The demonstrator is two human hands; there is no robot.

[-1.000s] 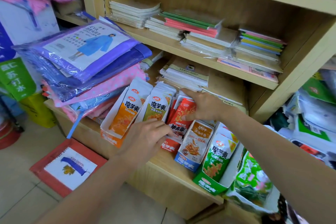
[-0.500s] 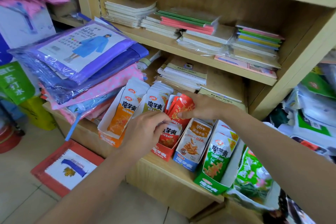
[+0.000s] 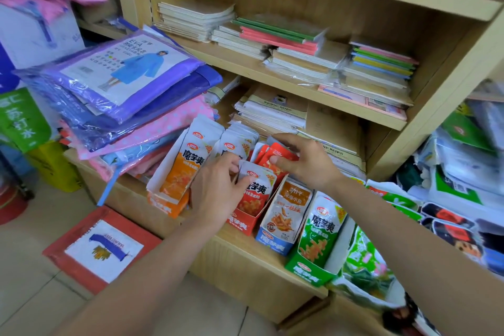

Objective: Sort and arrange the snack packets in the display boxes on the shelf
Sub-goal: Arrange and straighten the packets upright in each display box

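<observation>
On lower shelf [image 3: 261, 267], inside red display box [image 3: 241, 225]: front red packet [image 3: 256, 195] standing on end, long axis near vertical, top leaning back, printed face toward camera. Pinched at upper left corner by left hand [image 3: 218, 194], fingers curled, hand just left of packet. Right behind, bunch of red packets [image 3: 275, 154], tops up, gripped between thumb and curled fingers of right hand [image 3: 306, 165]. Flanked by orange box [image 3: 163, 206] and blue box [image 3: 272, 244].

orange cardboard display box [image 3: 163, 204]: orange-white foil packets [image 3: 182, 172]
red cardboard display box [image 3: 240, 224]: I see red-white foil packets [image 3: 256, 194]
purple plastic raincoat pack [image 3: 128, 76]: blue coat print
pink plastic pack [image 3: 163, 128]: white dots
</observation>
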